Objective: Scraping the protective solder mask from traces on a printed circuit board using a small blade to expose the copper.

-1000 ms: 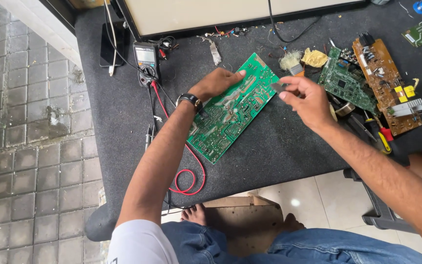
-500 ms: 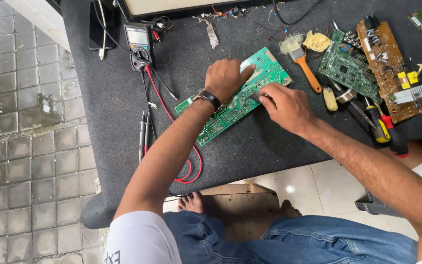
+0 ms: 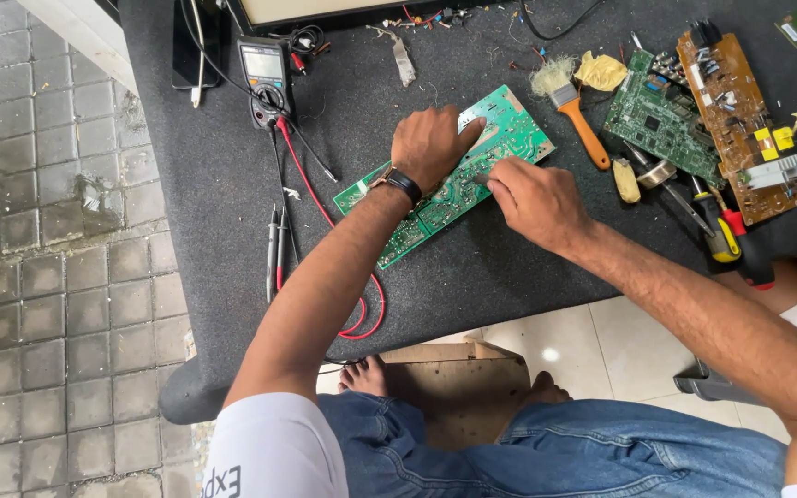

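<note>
Green circuit board (image 3: 509, 138) mid-desk (image 3: 232, 184): pressed flat under left hand (image 3: 428, 145); right hand (image 3: 532, 198) fingertips pinched narrow, contents unclear. Best kept steady, flat.

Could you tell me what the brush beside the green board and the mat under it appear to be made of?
Brush: a glossy orange handle, probably plastic or painted wood, with pale, frayed bristles, natural or synthetic. Mat: dark grey, matte and finely textured, likely rubber or felt; its rounded, sagging corner suggests something soft. The green board lies under both hands.
</note>
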